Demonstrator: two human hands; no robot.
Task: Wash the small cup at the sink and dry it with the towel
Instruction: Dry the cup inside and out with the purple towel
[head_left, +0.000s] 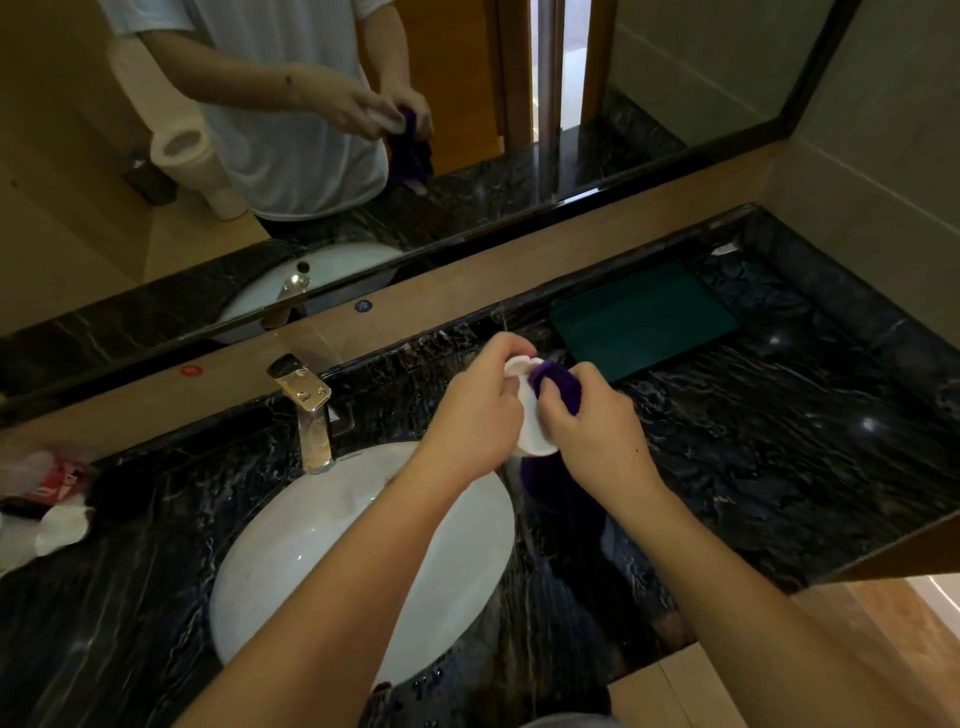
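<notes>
One red-and-white wrapper (52, 480), lettering unreadable. One chrome faucet (306, 410). One white sink (322, 551). Left hand (475, 415) gripping one small white cup (532, 426) above the counter (779, 441). Right hand (597, 431) pressing one purple towel (558, 382) into it. One green tray (644, 317).
</notes>
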